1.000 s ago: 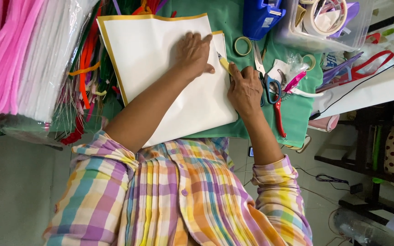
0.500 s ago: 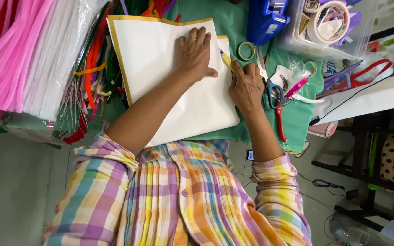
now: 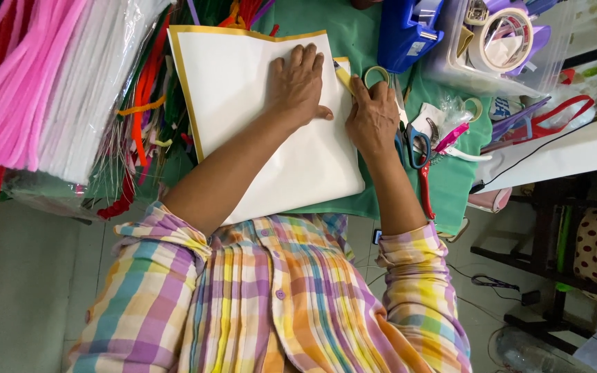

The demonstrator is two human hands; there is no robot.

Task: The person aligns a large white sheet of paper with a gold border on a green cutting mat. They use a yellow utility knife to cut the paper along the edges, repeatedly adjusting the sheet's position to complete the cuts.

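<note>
White sheet [image 3: 257, 131] lies flat on the green-covered surface [image 3: 450, 186], right in front of the person. Gold tape edging runs along the far side and the top edge; the side under the hands only shows a short gold strip [image 3: 343, 74] near the corner, so by my read two edges are done, the third is just started, and the near edge is hidden by the arm, can't tell. Left hand [image 3: 298, 86] is spread flat, palm down, pinning the sheet near that working edge. Right hand [image 3: 373, 114] sits at the edge itself, fingers curled, pressing the strip down; a small roll of tape [image 3: 376, 74] lies just at its fingertips, and I can't tell whether it is gripped or only touched. Just beside that hand: blue-handled scissors [image 3: 416, 145] and red-handled pliers [image 3: 425, 193], both lying loose. Further out, a blue dispenser [image 3: 409, 31] and a clear plastic box [image 3: 519, 69] holding a big tape roll. On the opposite side, bundles of pink and white pipe cleaners [image 3: 36, 90] in plastic, close to the sheet. A second gold-edged white sheet [image 3: 554, 162] lies well apart past the tools.
</note>
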